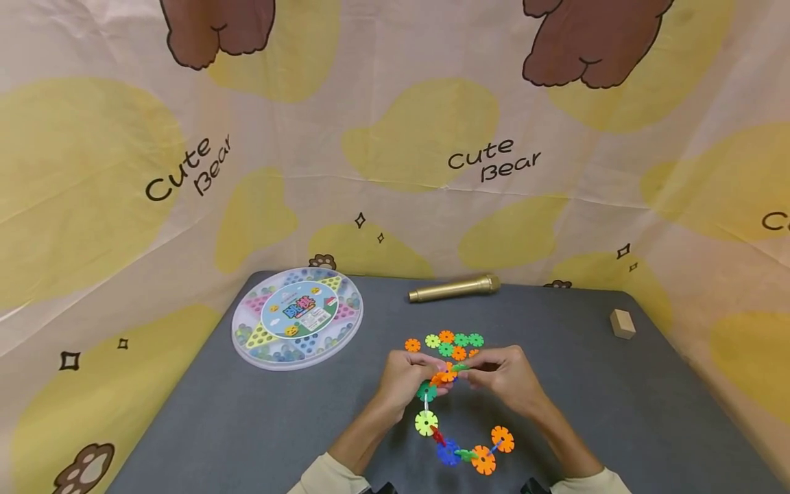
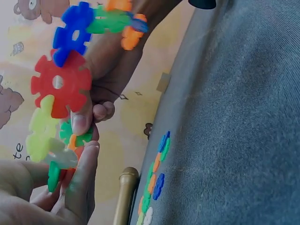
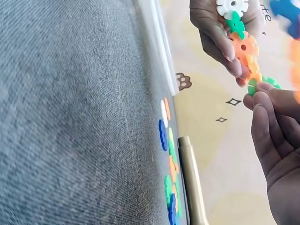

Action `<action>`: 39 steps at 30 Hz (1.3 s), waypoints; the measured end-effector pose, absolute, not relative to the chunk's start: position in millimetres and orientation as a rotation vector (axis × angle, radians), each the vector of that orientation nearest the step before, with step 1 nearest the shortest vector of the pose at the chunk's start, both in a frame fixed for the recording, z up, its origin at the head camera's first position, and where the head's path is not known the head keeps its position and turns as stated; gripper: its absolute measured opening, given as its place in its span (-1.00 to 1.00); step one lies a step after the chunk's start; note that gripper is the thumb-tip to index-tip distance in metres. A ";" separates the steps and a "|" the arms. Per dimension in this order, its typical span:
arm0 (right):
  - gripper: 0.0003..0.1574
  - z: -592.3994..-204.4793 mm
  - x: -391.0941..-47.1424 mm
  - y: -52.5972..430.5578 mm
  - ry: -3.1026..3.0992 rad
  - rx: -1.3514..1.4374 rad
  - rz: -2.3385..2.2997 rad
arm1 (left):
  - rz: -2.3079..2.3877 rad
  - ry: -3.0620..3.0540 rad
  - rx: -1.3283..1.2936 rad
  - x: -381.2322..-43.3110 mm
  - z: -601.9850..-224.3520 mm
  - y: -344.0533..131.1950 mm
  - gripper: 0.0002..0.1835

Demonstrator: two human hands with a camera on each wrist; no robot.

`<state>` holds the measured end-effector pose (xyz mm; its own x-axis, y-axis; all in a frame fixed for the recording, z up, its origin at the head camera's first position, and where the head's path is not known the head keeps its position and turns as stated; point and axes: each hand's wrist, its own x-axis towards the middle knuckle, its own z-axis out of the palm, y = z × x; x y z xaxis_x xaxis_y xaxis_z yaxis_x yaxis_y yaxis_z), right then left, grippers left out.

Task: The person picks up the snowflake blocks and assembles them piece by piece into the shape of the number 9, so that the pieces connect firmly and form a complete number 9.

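Note:
A chain of notched plastic snowflake discs hangs from my left hand, whose fingers grip it near the orange discs. Thumb and fingers of my right hand pinch a green disc. That disc meets the edge of the last orange one; how deep the slots sit together I cannot tell. Below the left hand, the chain runs through a yellow-green disc, a red disc and a blue disc. It curves right to an orange end disc.
Loose discs in several colours lie on the grey table just beyond the hands. A gold microphone lies at the back. To the left is a round board-game case; a small wooden block stands far right.

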<state>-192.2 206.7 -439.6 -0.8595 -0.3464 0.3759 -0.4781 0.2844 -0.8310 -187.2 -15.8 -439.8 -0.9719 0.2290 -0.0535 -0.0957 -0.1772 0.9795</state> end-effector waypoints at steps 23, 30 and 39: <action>-0.90 -439.8 -199.0 218.0 -2.557 0.732 1.640 | 2.131 1.982 0.290 -192.4 -441.8 -16.9 -0.71; -0.90 -437.9 -196.5 212.7 -2.561 0.814 1.660 | 2.040 2.090 0.402 -190.6 -441.1 -15.4 -0.80; -0.88 -440.6 -197.7 210.4 -2.607 0.802 1.643 | 2.065 2.082 0.397 -191.1 -443.1 -13.2 -0.80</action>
